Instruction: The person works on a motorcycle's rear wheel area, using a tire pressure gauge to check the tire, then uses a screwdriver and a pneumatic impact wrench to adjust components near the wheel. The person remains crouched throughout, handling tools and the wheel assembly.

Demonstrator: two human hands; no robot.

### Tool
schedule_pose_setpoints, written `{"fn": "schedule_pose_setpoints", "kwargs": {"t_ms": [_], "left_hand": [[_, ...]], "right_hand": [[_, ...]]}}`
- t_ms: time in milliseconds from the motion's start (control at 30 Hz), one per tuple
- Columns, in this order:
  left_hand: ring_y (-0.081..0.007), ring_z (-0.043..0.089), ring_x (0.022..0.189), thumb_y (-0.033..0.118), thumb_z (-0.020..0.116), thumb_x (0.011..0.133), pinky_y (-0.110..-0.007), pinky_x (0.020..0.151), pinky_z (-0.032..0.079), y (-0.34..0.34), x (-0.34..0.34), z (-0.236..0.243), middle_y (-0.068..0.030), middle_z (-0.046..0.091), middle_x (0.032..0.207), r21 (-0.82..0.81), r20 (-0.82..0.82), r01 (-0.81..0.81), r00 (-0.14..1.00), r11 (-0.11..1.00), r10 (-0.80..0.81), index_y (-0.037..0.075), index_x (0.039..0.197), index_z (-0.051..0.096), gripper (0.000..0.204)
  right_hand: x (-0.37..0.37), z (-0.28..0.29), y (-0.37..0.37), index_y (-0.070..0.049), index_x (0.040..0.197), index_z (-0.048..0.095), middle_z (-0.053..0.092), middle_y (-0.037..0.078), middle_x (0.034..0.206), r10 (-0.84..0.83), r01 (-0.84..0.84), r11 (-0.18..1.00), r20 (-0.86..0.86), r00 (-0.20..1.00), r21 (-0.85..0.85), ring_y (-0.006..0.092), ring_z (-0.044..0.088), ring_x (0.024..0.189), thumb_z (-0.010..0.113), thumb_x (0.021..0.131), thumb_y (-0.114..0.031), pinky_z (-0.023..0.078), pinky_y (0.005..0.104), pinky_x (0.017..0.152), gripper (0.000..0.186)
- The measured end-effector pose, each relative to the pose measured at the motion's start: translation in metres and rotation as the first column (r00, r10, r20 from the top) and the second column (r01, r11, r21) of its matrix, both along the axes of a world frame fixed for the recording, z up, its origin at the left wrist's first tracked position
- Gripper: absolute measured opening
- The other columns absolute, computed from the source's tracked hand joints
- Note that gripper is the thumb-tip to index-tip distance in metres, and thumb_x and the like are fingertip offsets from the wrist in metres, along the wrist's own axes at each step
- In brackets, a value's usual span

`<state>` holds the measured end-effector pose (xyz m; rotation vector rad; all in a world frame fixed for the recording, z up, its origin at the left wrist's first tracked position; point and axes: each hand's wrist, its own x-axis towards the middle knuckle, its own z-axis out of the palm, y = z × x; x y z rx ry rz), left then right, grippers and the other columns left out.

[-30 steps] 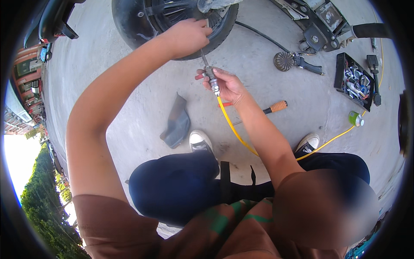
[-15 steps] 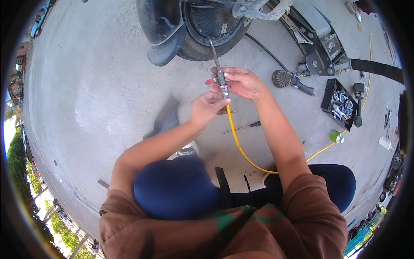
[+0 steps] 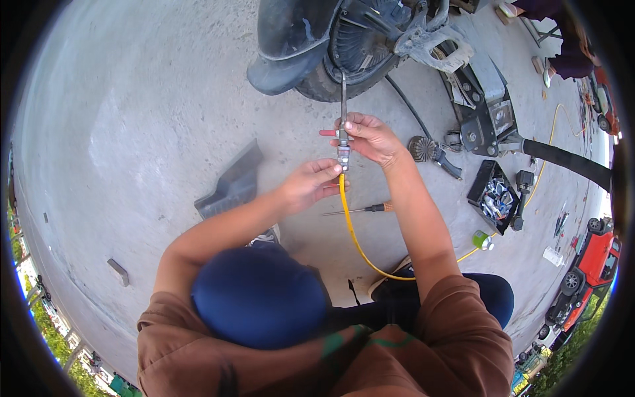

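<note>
A metal air nozzle with a red lever (image 3: 343, 99) stands nearly in line with my view, its tip at the rim of a black scooter wheel (image 3: 314, 86). My right hand (image 3: 374, 140) is closed around the nozzle's body, thumb on top. Lower down, my left hand (image 3: 307, 186) pinches the coupling (image 3: 343, 156) where a yellow air hose (image 3: 350, 228) joins. The hose curves down and right beneath my right forearm. On the ground between my forearms lies a screwdriver (image 3: 367, 209). Whether the tip touches the wheel I cannot tell.
A black floor jack (image 3: 483, 119) with a padded handle stands at right. Near it lie a tyre inflator gauge (image 3: 423, 149), a black box of small parts (image 3: 496, 197) and a green can (image 3: 481, 239). A dark plastic panel (image 3: 235, 178) lies left. Another person (image 3: 572, 53) is far right.
The view has shifted, so the wheel, jack and box sit further right or lower in it. Both hands keep hold of the nozzle and its coupling, which now point more straight ahead.
</note>
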<state>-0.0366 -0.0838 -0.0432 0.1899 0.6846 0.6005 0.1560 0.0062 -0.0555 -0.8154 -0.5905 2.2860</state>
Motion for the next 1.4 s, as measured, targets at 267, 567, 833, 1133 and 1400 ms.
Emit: {"fn": "schedule_pose_setpoints", "kwargs": {"t_ms": [267,567,833,1133,1400], "left_hand": [[-0.0158,0.063,0.086,0.027,0.063,0.094,-0.035,0.086,0.054,0.004,0.019,0.008,-0.0053,0.063,0.094,0.046,-0.164,-0.143,0.975,0.989,0.149,0.005,0.109,0.057,0.027],[-0.0159,0.061,0.086,0.037,0.054,0.097,-0.036,0.089,0.052,0.004,0.010,0.018,-0.0067,0.063,0.096,-0.116,0.143,-0.093,0.984,0.989,0.109,0.006,0.115,0.055,0.036],[-0.0152,0.060,0.090,0.026,0.058,0.097,-0.032,0.084,0.053,0.005,0.018,0.016,-0.0085,0.063,0.103,0.085,-0.185,-0.169,0.966,0.982,0.182,0.006,0.106,0.057,0.022],[-0.0122,0.053,0.082,0.025,0.057,0.097,-0.027,0.073,0.046,0.004,0.009,0.008,-0.0100,0.061,0.108,-0.036,0.158,-0.187,0.969,0.982,0.190,0.006,0.107,0.056,0.022],[-0.0135,0.053,0.084,0.027,0.059,0.096,-0.027,0.073,0.045,0.002,0.005,0.011,-0.0104,0.060,0.109,-0.114,0.159,-0.217,0.959,0.969,0.234,0.009,0.107,0.056,0.022]], "right_hand": [[-0.020,0.038,0.009,-0.003,0.088,0.058,0.067,0.012,0.097,0.074,-0.234,0.957,0.636,0.768,0.171,0.0186,0.061,0.097,0.071,0.087,-0.016,0.047,0.0308,0.083,0.018],[-0.008,0.028,0.010,0.006,0.108,0.064,0.069,0.013,0.094,-0.050,0.024,0.995,0.279,0.959,0.093,0.0156,0.061,0.080,0.067,0.090,-0.023,0.049,0.0290,0.077,0.034],[-0.011,0.026,0.010,0.001,0.096,0.068,0.069,0.008,0.088,-0.093,0.005,0.984,0.494,0.865,0.178,0.0087,0.054,0.067,0.072,0.087,-0.025,0.046,0.0222,0.064,0.028],[-0.027,0.031,0.020,-0.001,0.102,0.065,0.068,0.008,0.092,-0.306,0.261,0.949,0.327,0.894,0.175,0.0131,0.060,0.077,0.067,0.091,-0.024,0.049,0.0281,0.069,0.026],[-0.023,0.035,0.038,0.003,0.106,0.063,0.068,0.012,0.092,-0.218,0.199,0.976,0.316,0.923,0.091,0.0167,0.063,0.081,0.065,0.092,-0.021,0.052,0.0300,0.072,0.028]]}}
